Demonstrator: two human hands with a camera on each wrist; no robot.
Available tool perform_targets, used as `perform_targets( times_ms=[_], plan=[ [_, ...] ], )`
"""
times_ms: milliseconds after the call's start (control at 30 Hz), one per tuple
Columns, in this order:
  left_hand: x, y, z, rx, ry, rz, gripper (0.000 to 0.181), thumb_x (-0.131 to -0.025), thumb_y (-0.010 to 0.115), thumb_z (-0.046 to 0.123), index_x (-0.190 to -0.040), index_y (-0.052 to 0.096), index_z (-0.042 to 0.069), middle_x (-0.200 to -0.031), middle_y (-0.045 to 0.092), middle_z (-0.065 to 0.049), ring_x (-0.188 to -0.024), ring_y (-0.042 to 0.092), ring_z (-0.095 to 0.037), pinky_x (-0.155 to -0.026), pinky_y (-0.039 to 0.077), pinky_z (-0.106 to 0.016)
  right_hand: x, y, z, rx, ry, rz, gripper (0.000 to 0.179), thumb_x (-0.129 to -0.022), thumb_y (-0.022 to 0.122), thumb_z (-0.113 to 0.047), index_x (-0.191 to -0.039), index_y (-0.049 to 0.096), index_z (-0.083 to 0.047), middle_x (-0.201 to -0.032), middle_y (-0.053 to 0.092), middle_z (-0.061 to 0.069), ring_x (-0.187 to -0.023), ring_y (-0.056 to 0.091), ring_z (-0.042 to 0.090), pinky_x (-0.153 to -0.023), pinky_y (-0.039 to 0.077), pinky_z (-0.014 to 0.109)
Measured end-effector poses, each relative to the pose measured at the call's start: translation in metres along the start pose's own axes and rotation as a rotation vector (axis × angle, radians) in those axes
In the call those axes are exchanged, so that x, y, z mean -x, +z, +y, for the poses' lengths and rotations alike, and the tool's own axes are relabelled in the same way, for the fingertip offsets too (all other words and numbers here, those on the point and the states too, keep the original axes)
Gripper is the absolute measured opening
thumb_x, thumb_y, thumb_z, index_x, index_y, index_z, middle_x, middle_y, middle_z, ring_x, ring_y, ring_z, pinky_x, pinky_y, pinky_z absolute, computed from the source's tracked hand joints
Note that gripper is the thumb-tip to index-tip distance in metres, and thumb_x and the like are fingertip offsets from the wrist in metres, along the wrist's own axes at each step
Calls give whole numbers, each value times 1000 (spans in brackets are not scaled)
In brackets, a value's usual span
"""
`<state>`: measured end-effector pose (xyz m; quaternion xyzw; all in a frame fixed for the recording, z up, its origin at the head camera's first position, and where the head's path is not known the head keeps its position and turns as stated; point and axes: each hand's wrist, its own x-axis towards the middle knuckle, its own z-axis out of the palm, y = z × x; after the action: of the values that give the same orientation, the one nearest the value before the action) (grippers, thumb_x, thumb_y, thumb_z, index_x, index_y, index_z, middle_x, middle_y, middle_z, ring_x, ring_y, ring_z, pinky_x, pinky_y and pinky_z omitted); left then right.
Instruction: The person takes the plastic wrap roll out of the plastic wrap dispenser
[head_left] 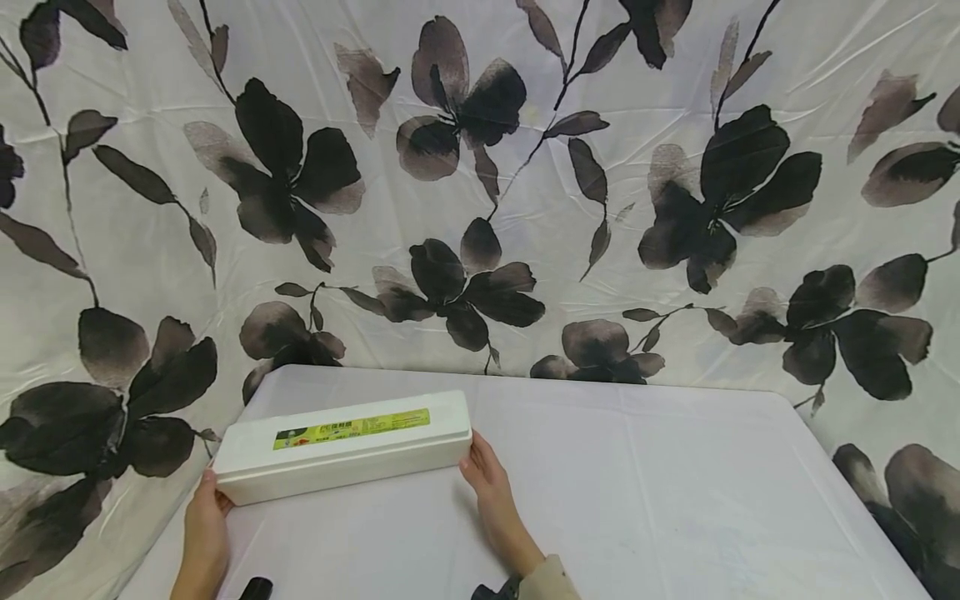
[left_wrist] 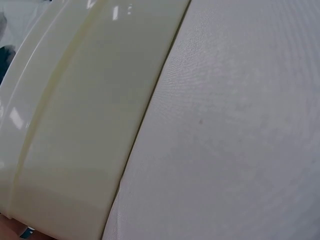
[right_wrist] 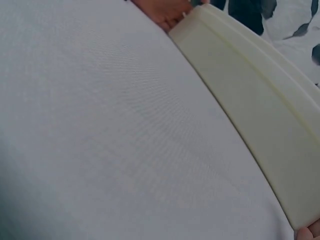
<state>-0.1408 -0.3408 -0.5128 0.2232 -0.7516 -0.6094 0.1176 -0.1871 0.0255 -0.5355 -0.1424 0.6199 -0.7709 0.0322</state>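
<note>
A long white plastic cling film box with a lid and a yellow-green label lies at a slant on the left half of the table. My left hand grips its left end, the thumb at the front corner. At the opposite end my right hand holds the box, its thumb on the front and the fingers round the side. In the left wrist view the box's front wall fills the left part. The right wrist view shows the same front wall, with right fingertips at its near corner.
A white cloth covers the table. Behind it hangs a pale curtain with dark flowers. Black wrist gear shows at the bottom edge, by the left forearm, and more by the right sleeve.
</note>
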Motion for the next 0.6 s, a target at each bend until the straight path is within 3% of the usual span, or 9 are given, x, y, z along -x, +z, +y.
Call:
perform_targets(
  times_ms=[267, 400, 533, 600],
  plan=[
    [0, 2, 1, -10, -2, 4, 65, -107, 2, 39, -156, 5, -5, -158, 15, -31, -145, 19, -40, -110, 21, -11, 7, 1, -4, -13, 10, 19, 55, -103, 47, -11, -152, 27, 5, -157, 31, 21, -146, 28, 33, -116, 26, 37],
    [0, 3, 2, 25, -17, 10, 65, -107, 3, 38, -156, 5, -5, -159, 13, -30, -146, 17, -38, -111, 19, -12, 10, 3, -8, -24, 32, 15, 56, -104, 46, -11, -153, 24, 7, -158, 27, 24, -147, 23, 36, -118, 21, 45],
    [1, 5, 4, 69, -37, -1, 65, -107, 3, 39, -156, 3, -3, -160, 11, -27, -147, 14, -35, -119, 13, -25, 15, 2, -14, -21, 87, 6, 59, -105, 43, -19, -154, 21, 6, -160, 22, 24, -148, 15, 38, -118, 10, 54],
    [2, 7, 5, 85, -62, 4, 65, -107, 4, 41, -157, 2, -1, -161, 11, -24, -148, 15, -30, -118, 13, -24, 16, 1, -17, -5, 126, -4, 61, -105, 40, -25, -155, 20, 3, -161, 19, 23, -149, 11, 39, -118, 6, 59]
  ],
)
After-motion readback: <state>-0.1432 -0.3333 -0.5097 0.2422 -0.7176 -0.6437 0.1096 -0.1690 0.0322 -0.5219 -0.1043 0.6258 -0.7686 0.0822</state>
